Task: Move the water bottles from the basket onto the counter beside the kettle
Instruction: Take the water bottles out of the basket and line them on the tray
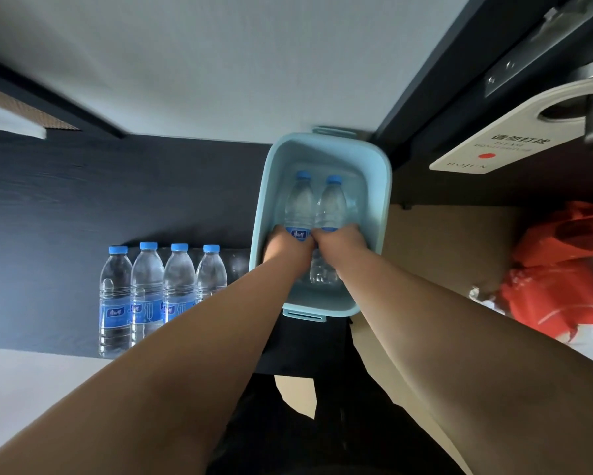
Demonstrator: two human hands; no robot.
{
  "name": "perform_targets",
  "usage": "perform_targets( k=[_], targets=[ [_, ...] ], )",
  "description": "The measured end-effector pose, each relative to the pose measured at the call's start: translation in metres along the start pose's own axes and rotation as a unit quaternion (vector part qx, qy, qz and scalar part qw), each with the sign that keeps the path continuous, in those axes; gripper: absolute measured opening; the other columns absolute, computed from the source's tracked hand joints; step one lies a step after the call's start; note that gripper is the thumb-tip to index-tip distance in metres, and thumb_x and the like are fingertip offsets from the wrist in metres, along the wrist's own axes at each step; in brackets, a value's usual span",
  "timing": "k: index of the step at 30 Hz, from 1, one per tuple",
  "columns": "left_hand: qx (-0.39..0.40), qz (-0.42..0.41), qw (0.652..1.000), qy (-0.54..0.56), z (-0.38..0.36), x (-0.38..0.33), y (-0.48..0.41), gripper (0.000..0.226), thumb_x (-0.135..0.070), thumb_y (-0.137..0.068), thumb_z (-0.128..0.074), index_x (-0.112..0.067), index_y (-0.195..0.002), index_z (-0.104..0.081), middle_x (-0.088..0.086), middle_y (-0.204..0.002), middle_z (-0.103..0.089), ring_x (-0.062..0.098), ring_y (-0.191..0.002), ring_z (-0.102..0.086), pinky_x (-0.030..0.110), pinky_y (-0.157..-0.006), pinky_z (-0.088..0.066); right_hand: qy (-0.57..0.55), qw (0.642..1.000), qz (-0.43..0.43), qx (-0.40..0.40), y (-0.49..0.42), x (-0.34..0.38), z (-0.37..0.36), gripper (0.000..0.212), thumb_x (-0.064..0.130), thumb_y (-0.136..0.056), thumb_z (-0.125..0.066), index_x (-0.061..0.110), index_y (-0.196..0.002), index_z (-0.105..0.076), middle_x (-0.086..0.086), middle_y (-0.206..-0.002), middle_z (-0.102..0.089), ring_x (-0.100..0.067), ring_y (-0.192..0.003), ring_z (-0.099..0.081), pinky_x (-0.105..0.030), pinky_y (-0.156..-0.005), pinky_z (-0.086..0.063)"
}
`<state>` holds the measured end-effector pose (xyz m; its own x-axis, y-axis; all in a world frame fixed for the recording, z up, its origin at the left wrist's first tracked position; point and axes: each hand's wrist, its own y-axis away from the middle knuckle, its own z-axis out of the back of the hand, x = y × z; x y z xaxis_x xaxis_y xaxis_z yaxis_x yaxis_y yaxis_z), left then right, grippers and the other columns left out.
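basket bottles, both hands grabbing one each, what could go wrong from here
1. Each hand, left hand and right hand, grips only the lower body of its bottle, left bottle and right bottle, so either might tip or slip on the way out.
2. The light blue basket could shift as both come up.
3. Four bottles on the counter stand close together; setting more down could knock one over.

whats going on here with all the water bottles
A person is reaching both hands into a light blue basket. The left hand grips one water bottle and the right hand grips the one beside it; both bottles are still inside the basket. Four more bottles already stand in a row on the dark counter to the left. No kettle is in view.
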<state>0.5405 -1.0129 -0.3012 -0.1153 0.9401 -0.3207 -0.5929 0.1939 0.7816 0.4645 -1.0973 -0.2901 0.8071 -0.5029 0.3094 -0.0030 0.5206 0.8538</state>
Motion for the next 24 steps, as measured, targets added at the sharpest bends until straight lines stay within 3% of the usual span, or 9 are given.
perform_targets(
  k=[4,7,14,24],
  targets=[
    [-0.024,0.008,1.000,0.009,0.003,0.000,0.020,0.048,-0.050,-0.081,-0.072,-0.017,-0.109,-0.051,0.000,-0.089,-0.061,0.015,-0.064,-0.056,0.025,-0.049,-0.035,0.032,0.999,0.017,-0.011,0.018,0.000,0.005,0.063,0.038,-0.081,-0.078,0.011,-0.127,-0.044,-0.014,-0.113,-0.063,-0.033,-0.087,-0.065,-0.030,-0.059,-0.047],
    [-0.025,0.005,1.000,0.003,0.016,-0.005,0.038,0.047,-0.049,-0.078,-0.071,-0.017,-0.106,-0.051,0.000,-0.088,-0.062,0.016,-0.064,-0.060,0.026,-0.047,-0.037,0.023,0.999,0.032,-0.019,0.034,0.000,0.013,0.066,0.039,-0.079,-0.078,0.012,-0.129,-0.045,-0.013,-0.113,-0.063,-0.032,-0.088,-0.066,-0.032,-0.063,-0.052],
    [-0.043,-0.066,0.997,-0.009,0.056,-0.010,0.082,0.052,-0.064,-0.067,-0.070,-0.022,-0.091,-0.049,-0.004,-0.080,-0.063,0.013,-0.063,-0.062,0.025,-0.046,-0.037,0.018,0.996,0.093,-0.005,0.075,0.005,0.034,0.063,0.048,-0.078,-0.077,0.016,-0.123,-0.047,-0.004,-0.101,-0.063,-0.021,-0.078,-0.066,-0.029,-0.055,-0.050],
    [-0.099,-0.151,0.982,-0.046,0.147,0.041,0.105,0.047,-0.069,-0.058,-0.058,-0.033,-0.087,-0.045,-0.013,-0.075,-0.064,0.004,-0.061,-0.062,0.026,-0.046,-0.041,0.123,0.970,0.205,0.045,0.148,0.026,0.011,0.062,0.061,-0.069,-0.072,0.023,-0.112,-0.049,0.004,-0.095,-0.065,-0.015,-0.080,-0.066,-0.031,-0.061,-0.050]
  ],
)
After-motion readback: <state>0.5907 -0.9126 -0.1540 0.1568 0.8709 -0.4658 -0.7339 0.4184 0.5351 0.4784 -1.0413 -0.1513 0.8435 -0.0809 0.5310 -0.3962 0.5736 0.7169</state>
